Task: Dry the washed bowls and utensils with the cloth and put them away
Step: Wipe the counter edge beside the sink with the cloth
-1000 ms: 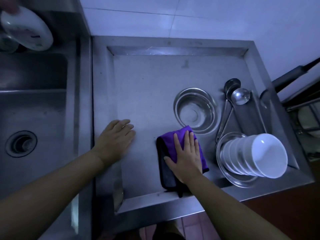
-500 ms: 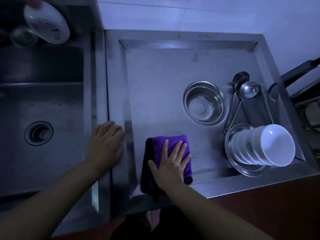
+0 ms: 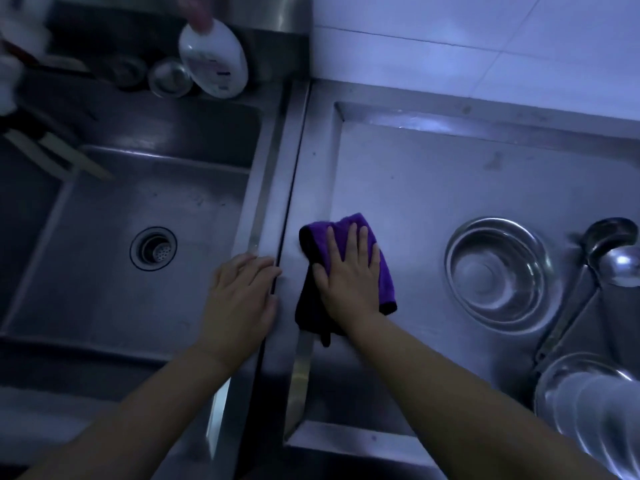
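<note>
My right hand (image 3: 349, 271) presses flat, fingers straight, on a purple cloth (image 3: 382, 271) at the left edge of the steel draining tray (image 3: 433, 188). My left hand (image 3: 242, 296) rests flat on the steel rim between sink and tray. A steel bowl (image 3: 498, 271) stands upright in the tray to the right of the cloth. Two steel ladles (image 3: 609, 247) lie at the far right. A stack of white bowls (image 3: 602, 420) lies tilted in a steel dish at the lower right, cut off by the frame.
The sink basin (image 3: 104, 271) with its drain (image 3: 153, 248) is on the left. A white bottle (image 3: 214, 57) and a small steel cup (image 3: 169, 77) stand on the ledge behind it. Pale utensil handles (image 3: 59, 154) lean at the sink's far left. White tiled wall at the back.
My right hand slid the cloth leftward across the tray to its left edge. My left hand moved left onto the rim beside the sink. The view swung left.
</note>
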`<action>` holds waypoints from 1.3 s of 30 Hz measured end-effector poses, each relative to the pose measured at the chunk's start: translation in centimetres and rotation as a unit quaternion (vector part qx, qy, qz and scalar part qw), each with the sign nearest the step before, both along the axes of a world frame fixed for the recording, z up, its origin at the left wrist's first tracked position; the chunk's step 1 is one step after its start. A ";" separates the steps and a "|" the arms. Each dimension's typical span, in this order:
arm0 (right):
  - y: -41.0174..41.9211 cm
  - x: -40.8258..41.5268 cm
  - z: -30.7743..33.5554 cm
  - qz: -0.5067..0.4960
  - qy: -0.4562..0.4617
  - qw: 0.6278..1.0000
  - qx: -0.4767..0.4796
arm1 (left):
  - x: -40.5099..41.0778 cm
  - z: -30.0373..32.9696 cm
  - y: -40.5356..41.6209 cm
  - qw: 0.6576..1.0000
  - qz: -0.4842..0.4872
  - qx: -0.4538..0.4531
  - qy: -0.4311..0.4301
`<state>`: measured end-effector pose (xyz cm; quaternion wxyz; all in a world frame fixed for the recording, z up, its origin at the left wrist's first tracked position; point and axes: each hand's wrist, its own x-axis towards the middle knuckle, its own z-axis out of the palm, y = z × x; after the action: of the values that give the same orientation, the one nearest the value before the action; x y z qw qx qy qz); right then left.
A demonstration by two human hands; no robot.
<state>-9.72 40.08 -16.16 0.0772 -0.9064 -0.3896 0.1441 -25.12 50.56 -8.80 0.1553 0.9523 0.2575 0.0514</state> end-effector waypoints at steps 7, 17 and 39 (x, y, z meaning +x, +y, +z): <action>9.0 7.5 0.4 0.026 0.051 0.998 0.031 | 0.6 -0.4 0.1 0.997 0.077 -0.001 -0.026; -1.6 -3.1 0.5 0.187 0.026 0.980 0.058 | -0.5 0.6 1.9 0.986 0.154 0.018 -0.059; -1.9 0.3 -0.2 0.292 0.008 0.955 0.043 | 5.0 0.3 -0.1 0.989 0.130 -0.035 -0.060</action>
<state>-9.37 38.13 -16.31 0.0743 -0.7476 -0.6425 0.1509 -20.08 50.41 -8.53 0.1958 0.9001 0.3708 0.1187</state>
